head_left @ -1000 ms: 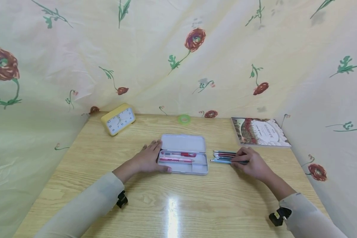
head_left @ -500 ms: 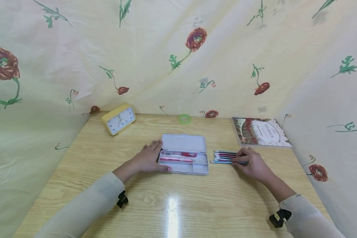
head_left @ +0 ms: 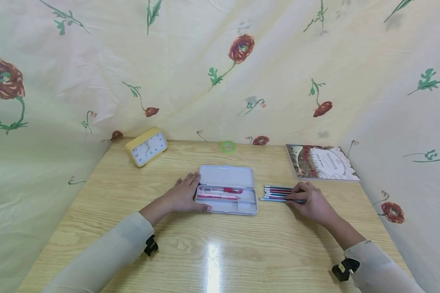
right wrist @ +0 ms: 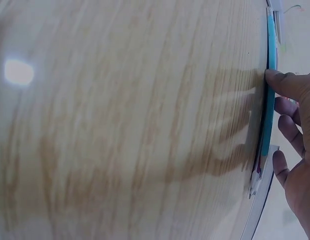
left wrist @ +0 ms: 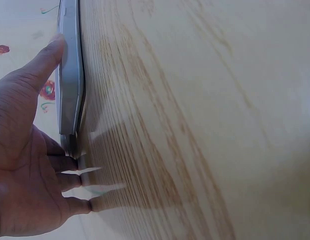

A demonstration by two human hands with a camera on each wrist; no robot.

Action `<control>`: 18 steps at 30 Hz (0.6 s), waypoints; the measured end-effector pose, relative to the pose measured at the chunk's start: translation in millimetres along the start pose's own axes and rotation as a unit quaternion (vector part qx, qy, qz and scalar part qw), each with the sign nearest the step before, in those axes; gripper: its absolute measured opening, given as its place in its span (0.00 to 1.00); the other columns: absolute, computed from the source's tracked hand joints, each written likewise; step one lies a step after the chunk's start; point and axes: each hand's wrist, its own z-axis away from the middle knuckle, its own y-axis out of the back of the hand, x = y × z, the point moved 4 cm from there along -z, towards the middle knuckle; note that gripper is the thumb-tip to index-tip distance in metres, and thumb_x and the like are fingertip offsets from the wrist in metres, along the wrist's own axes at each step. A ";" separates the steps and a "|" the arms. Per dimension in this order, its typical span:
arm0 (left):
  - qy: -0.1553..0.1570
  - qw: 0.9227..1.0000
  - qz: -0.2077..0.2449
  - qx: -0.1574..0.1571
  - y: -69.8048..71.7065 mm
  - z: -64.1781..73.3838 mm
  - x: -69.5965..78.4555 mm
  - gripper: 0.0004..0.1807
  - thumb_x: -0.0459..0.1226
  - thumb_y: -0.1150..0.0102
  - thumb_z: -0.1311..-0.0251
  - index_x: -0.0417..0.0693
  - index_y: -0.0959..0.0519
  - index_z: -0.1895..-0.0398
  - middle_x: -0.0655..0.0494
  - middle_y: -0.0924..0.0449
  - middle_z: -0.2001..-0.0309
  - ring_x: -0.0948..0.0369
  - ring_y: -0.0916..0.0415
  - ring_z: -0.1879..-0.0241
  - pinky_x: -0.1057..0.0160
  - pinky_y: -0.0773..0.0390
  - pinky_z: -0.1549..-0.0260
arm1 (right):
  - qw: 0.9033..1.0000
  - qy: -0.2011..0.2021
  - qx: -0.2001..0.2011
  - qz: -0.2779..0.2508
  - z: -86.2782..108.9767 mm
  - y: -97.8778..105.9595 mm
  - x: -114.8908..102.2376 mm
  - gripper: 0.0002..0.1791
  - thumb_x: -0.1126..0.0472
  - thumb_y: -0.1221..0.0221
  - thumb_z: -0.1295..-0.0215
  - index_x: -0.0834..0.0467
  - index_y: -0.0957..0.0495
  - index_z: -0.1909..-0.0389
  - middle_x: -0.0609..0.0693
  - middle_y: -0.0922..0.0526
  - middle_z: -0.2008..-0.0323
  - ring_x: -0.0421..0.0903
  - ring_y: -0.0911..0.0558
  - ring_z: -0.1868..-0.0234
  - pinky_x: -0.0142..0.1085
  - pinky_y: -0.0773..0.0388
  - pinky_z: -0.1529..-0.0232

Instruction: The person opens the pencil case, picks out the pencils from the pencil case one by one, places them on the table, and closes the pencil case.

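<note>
A white pencil case (head_left: 226, 176) lies with its lid folded back on the table. Inside its upper compartment are a red-capped pen (head_left: 232, 190) and a pink pen (head_left: 216, 197). My left hand (head_left: 183, 195) rests against the case's left end, fingers spread and straight, thumb on the front rim. To the right of the case several pencils (head_left: 277, 190) lie side by side. The right hand (head_left: 309, 203) pinches the nearest one, a light blue pencil (right wrist: 271, 45), thumb on its near side. Its fingers cover the pencils' right ends in the head view.
A yellow clock (head_left: 146, 147) stands at the back left. At the back edge lies a green tape roll (head_left: 227, 142), and a book (head_left: 322, 162) lies at the back right. Flower-printed cloth (head_left: 190, 73) hangs behind and at both sides of the wooden table (head_left: 183, 252).
The light blue pencil has turned very slightly beside the other pencils between the first frame and now. Both hands keep practically the same places.
</note>
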 end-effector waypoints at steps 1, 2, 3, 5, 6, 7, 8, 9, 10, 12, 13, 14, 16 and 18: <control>-0.001 1.000 0.001 0.001 0.1 0.1 0.1 0.76 0.75 0.32 0.40 0.37 0.61 0.09 0.41 0.62 0.08 0.42 0.65 0.08 0.36 0.60 0.10 | 1.000 0.002 0.001 0.000 0.2 -0.3 0.3 0.18 0.75 0.16 0.58 0.55 0.03 0.67 0.48 0.13 0.66 0.43 0.24 0.66 0.29 0.30 0.68; -0.002 1.000 0.002 0.001 0.2 0.1 0.1 0.76 0.75 0.32 0.40 0.37 0.60 0.09 0.41 0.62 0.08 0.41 0.65 0.08 0.36 0.60 0.10 | 1.000 0.003 0.003 0.001 0.4 -0.7 0.6 0.18 0.75 0.15 0.58 0.55 0.03 0.66 0.49 0.13 0.66 0.43 0.24 0.66 0.29 0.31 0.68; -0.003 1.000 0.003 0.002 0.3 0.2 0.2 0.76 0.75 0.32 0.40 0.37 0.60 0.09 0.41 0.62 0.08 0.41 0.65 0.08 0.36 0.60 0.10 | 1.000 0.004 0.004 0.001 0.7 -1.0 0.9 0.18 0.75 0.15 0.59 0.55 0.03 0.66 0.48 0.13 0.66 0.44 0.24 0.66 0.28 0.31 0.67; -0.004 1.000 0.004 0.002 0.9 0.5 0.9 0.76 0.75 0.32 0.39 0.37 0.60 0.09 0.41 0.62 0.08 0.41 0.65 0.08 0.36 0.60 0.10 | 1.000 0.005 0.005 0.001 1.0 -1.2 1.4 0.18 0.75 0.15 0.59 0.55 0.03 0.66 0.48 0.13 0.66 0.44 0.24 0.66 0.28 0.31 0.67; -0.005 1.000 0.005 0.003 1.1 0.7 1.2 0.76 0.75 0.32 0.39 0.36 0.60 0.09 0.40 0.62 0.08 0.41 0.65 0.08 0.35 0.60 0.10 | 1.000 0.005 0.005 0.001 1.2 -1.1 1.6 0.18 0.75 0.15 0.59 0.54 0.03 0.66 0.48 0.13 0.66 0.43 0.24 0.66 0.28 0.32 0.67; -0.005 1.000 0.005 0.003 1.6 1.1 1.7 0.75 0.74 0.32 0.39 0.36 0.60 0.09 0.40 0.62 0.08 0.41 0.65 0.08 0.35 0.60 0.10 | 1.000 0.006 0.006 0.000 1.3 -1.2 1.8 0.19 0.75 0.15 0.59 0.54 0.03 0.66 0.48 0.13 0.66 0.43 0.24 0.66 0.27 0.32 0.67; -0.005 1.000 0.005 0.003 1.7 1.3 2.0 0.75 0.74 0.32 0.39 0.36 0.60 0.09 0.40 0.62 0.08 0.41 0.65 0.08 0.36 0.60 0.10 | 1.000 0.008 0.007 -0.001 1.5 -1.3 2.1 0.19 0.75 0.15 0.60 0.54 0.03 0.66 0.48 0.13 0.66 0.43 0.24 0.66 0.27 0.32 0.67; -0.005 1.000 0.005 0.003 1.9 1.4 2.4 0.75 0.74 0.32 0.39 0.36 0.60 0.09 0.40 0.62 0.08 0.41 0.65 0.08 0.36 0.60 0.10 | 1.000 0.008 0.007 -0.001 1.6 -1.4 2.3 0.19 0.75 0.15 0.60 0.54 0.03 0.66 0.47 0.13 0.66 0.44 0.24 0.66 0.27 0.32 0.67; -0.005 1.000 0.006 0.003 2.0 1.6 2.6 0.75 0.74 0.32 0.39 0.36 0.60 0.09 0.40 0.61 0.08 0.41 0.65 0.08 0.36 0.60 0.10 | 1.000 0.009 0.008 -0.002 1.6 -1.4 2.4 0.19 0.75 0.15 0.60 0.53 0.03 0.66 0.47 0.13 0.66 0.44 0.24 0.66 0.28 0.31 0.67; -0.005 1.000 0.006 0.003 2.0 1.7 2.8 0.75 0.74 0.31 0.39 0.36 0.60 0.09 0.40 0.62 0.08 0.41 0.65 0.08 0.36 0.60 0.10 | 1.000 0.010 0.008 -0.001 1.2 -1.5 2.2 0.20 0.75 0.15 0.60 0.53 0.03 0.66 0.47 0.13 0.67 0.44 0.23 0.66 0.28 0.30 0.67; -0.005 1.000 0.006 0.002 2.1 1.8 2.8 0.75 0.74 0.31 0.39 0.36 0.59 0.09 0.40 0.62 0.08 0.41 0.66 0.08 0.36 0.60 0.10 | 1.000 0.009 0.008 -0.001 0.7 -1.6 1.7 0.20 0.75 0.15 0.60 0.53 0.03 0.66 0.47 0.13 0.67 0.45 0.23 0.66 0.29 0.29 0.67; -0.005 1.000 0.006 0.002 2.1 1.8 2.7 0.75 0.74 0.31 0.39 0.36 0.59 0.09 0.40 0.62 0.08 0.41 0.65 0.08 0.36 0.60 0.10 | 1.000 0.007 0.007 0.001 0.0 -1.5 0.9 0.19 0.74 0.15 0.60 0.53 0.03 0.66 0.47 0.13 0.66 0.45 0.22 0.66 0.30 0.28 0.67; -0.005 1.000 0.005 0.003 2.1 1.7 2.3 0.75 0.74 0.31 0.39 0.36 0.59 0.09 0.40 0.61 0.08 0.41 0.65 0.08 0.35 0.60 0.10 | 1.000 -0.001 0.003 0.003 -2.7 -1.9 -1.5 0.19 0.74 0.15 0.58 0.53 0.03 0.66 0.47 0.13 0.66 0.45 0.22 0.65 0.34 0.26 0.67; -0.004 1.000 0.004 0.003 2.0 1.3 1.7 0.75 0.74 0.32 0.39 0.36 0.60 0.09 0.40 0.62 0.08 0.41 0.65 0.08 0.35 0.60 0.10 | 1.000 -0.009 -0.004 0.003 -6.9 -3.3 -4.7 0.18 0.74 0.15 0.56 0.54 0.04 0.65 0.47 0.13 0.66 0.45 0.21 0.64 0.36 0.25 0.67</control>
